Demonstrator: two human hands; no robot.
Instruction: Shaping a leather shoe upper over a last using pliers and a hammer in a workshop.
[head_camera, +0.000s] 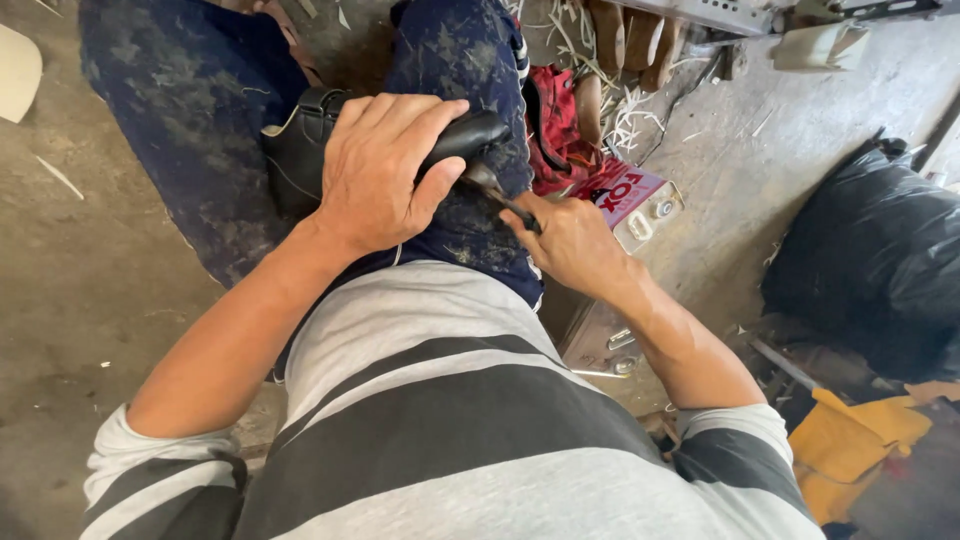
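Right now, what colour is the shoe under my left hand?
Black: the shoe under the left hand is glossy black, seen best in the head view.

Metal tin (640, 205) and black bag (870, 260) crowd the right; left floor (70, 260) open.

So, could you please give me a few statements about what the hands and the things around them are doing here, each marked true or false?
1. The left hand presses down on a black shoe resting on the person's lap. True.
2. The right hand is empty. False: it grips a dark tool whose tip meets the shoe.
3. A black plastic bag lies on the floor to the person's right. True.
4. The person wears a plain red shirt. False: the shirt is striped grey and black.
5. A yellow cloth lies near the right elbow. True.
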